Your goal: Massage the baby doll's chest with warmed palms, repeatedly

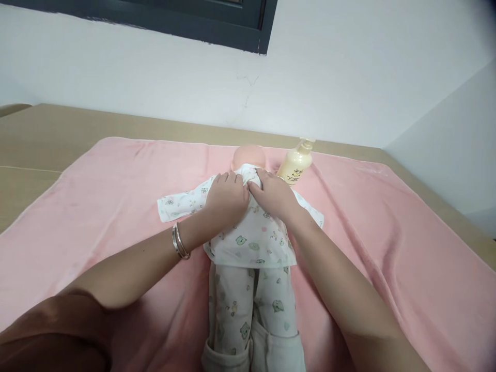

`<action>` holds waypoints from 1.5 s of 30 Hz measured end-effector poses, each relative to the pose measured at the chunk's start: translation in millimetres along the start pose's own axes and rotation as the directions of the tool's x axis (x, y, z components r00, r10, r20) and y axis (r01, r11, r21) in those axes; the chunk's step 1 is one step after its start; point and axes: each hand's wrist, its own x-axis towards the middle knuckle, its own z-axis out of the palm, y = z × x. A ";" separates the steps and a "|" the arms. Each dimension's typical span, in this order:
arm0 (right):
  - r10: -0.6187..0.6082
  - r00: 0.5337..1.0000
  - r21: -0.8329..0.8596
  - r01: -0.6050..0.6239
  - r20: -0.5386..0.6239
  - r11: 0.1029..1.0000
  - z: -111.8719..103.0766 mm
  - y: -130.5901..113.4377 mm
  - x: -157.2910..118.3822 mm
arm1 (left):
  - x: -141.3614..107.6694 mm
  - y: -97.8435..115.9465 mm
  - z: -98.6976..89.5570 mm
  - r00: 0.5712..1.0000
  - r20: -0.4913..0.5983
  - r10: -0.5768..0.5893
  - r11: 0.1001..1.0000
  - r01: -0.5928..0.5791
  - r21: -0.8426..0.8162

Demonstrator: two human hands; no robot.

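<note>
A baby doll [250, 154] lies on a pink blanket [127, 175], its head toward the wall. It wears a white printed top [253, 245] and matching trousers [234, 305] with turned-up cuffs. At the neck of the top, my left hand [227, 196] rests with fingers curled into the cloth. My right hand [273, 194] pinches the same bunched collar between thumb and fingers, close beside the left one. Both hands cover part of the doll's chest. The top's left-side sleeve [180, 205] stretches out flat; the other one is partly hidden behind my right forearm.
A cream pump bottle [296, 163] stands tilted beside the doll's head on the right. The wooden table [77, 126] shows around the blanket. Behind it rises a white wall [329, 77] with a dark frame [217, 23] above.
</note>
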 end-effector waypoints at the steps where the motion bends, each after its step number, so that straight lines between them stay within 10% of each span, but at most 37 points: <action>1: -0.002 1.000 -0.011 0.002 -0.005 1.000 0.6 0.1 -0.2 | 0.3 -0.9 0.4 1.000 -0.016 0.020 1.000 -0.020 -0.008; 9: -0.007 1.000 -0.156 0.005 -0.010 0.988 6.1 -15.1 -14.4 | 22.4 -26.4 4.3 0.983 0.147 -0.109 0.925 0.154 -0.348; 19: 0.027 0.999 -0.059 -0.024 0.041 0.998 9.7 4.7 5.9 | -0.7 1.3 4.2 0.998 -0.050 -0.044 0.998 0.041 -0.050; 28: -0.026 1.000 -0.146 0.024 -0.017 0.989 8.1 -15.7 -15.3 | 20.6 -19.7 0.3 0.974 0.146 -0.170 0.931 0.208 -0.301; 36: -0.002 0.999 -0.036 0.004 0.033 0.999 8.4 6.4 5.6 | 2.3 -1.0 2.5 0.998 0.027 -0.061 0.996 0.062 -0.066; 45: 0.000 1.000 -0.153 0.003 0.020 0.988 3.6 -13.2 -12.5 | 16.0 -18.3 1.4 0.989 0.146 -0.021 0.978 0.050 -0.202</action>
